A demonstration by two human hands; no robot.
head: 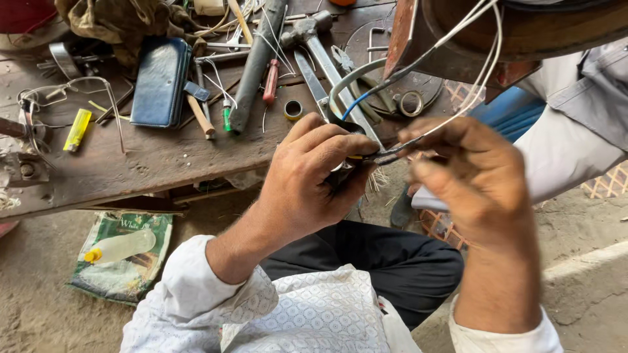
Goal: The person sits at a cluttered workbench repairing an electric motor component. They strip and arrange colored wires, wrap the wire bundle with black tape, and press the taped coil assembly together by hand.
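Note:
My left hand [313, 175] is closed around a small dark tool with a yellow part [353, 159], its metal tip reaching right. My right hand [472, 176], slightly blurred, pinches thin white wires [472, 98] where they meet that tip. The wires and a grey cable with a blue core [358, 91] run up to a rusty metal object [458, 39] at the top right. Both hands hover in front of the wooden workbench [150, 163], above my dark trousers.
On the workbench lie a blue case [159, 82], a yellow lighter [77, 129], screwdrivers [269, 82], a hammer [307, 29], tape rolls [293, 110] and loose wires. A printed bag with a plastic bottle [121, 247] lies on the dirt floor. Another person in grey sits at right [575, 124].

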